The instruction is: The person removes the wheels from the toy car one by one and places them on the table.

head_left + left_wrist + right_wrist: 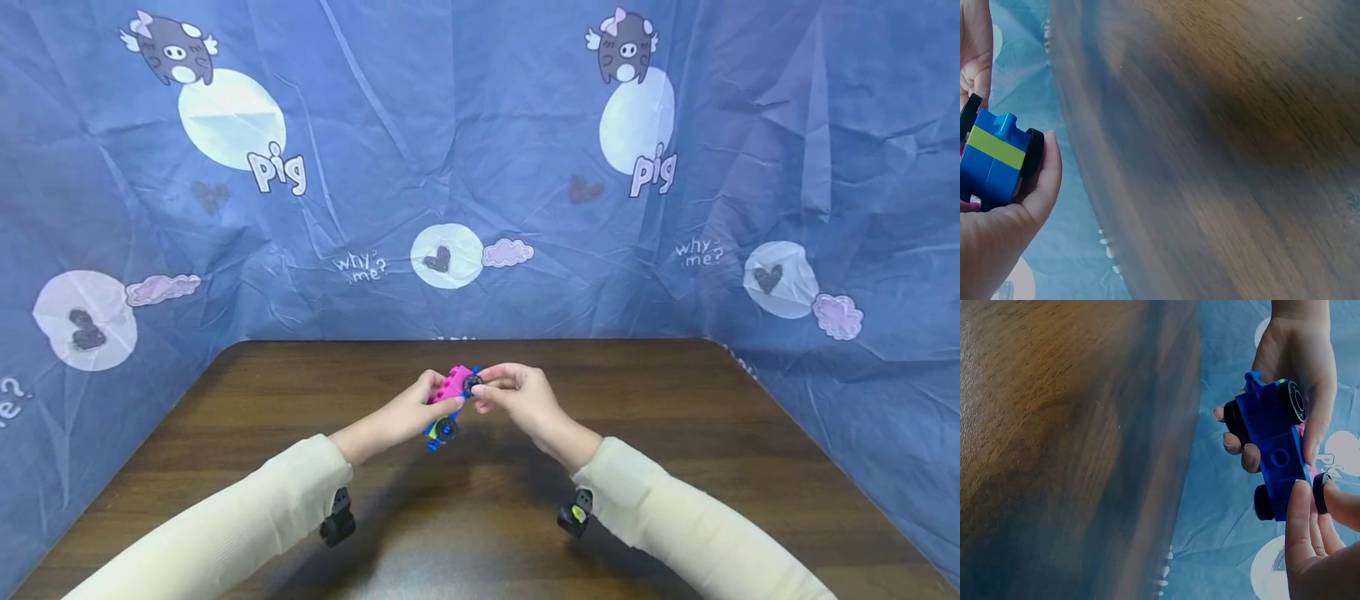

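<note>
A small toy car (pixel 1280 453) built of blocks is held up above the table, its plain blue underside facing the right wrist view. My left hand (pixel 411 410) grips its body, thumb along one side and fingers curled round the other. A pink studded brick (pixel 450 383) sits on top, and a yellow-green strip (pixel 996 148) crosses one end in the left wrist view. My right hand (pixel 527 402) pinches a black wheel (pixel 1320 492) at one corner between thumb and fingers, right at the car's side. Black wheels show at the other corners.
Beneath both hands spreads a brown wooden table (pixel 465 533). A blue printed cloth (pixel 517 308) hangs round its back and sides. Black wrist cameras are strapped below both cream sleeves (pixel 225 508).
</note>
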`<state>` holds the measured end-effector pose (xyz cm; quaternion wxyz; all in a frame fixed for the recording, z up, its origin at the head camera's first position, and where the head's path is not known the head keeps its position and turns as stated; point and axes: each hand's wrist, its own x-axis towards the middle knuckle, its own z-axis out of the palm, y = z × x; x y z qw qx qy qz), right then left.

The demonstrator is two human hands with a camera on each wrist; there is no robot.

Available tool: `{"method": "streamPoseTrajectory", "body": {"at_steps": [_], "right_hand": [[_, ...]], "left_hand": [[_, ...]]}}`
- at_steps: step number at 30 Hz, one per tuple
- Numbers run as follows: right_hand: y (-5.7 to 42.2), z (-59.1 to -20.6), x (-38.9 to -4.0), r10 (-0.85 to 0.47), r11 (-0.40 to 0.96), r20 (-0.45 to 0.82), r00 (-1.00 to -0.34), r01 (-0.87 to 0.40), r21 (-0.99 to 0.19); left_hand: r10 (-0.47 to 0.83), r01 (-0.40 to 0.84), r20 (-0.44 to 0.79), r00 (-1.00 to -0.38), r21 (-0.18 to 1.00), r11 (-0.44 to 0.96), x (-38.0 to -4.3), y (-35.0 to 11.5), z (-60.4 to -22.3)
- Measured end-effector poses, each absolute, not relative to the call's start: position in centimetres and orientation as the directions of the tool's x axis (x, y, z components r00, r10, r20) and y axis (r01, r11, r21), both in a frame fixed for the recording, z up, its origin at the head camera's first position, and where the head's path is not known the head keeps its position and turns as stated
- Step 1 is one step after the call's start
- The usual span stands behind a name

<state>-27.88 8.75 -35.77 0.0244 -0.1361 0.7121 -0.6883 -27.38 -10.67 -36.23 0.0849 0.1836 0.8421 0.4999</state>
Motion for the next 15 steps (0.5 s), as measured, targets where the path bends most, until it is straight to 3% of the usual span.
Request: {"method": "streamPoseTrajectory", "body": {"at_steps": [7,15], "right_hand": [[9.0,-35.4,-28.0,-0.239,-0.037,0.138,-0.961,-0.133,-0.990],[9.5,-34.3,-28.7,-0.219,-0.042,0.130,-0.967,-0.124,-0.991]], "left_hand": [[0.412,0.179,0.014,-0.911,0.913,0.365,-27.1,-11.1,-36.3],[0.362,0.261,0.107,-0.926,0.874,0.410,-27.0,-11.7,-36.9]]}}
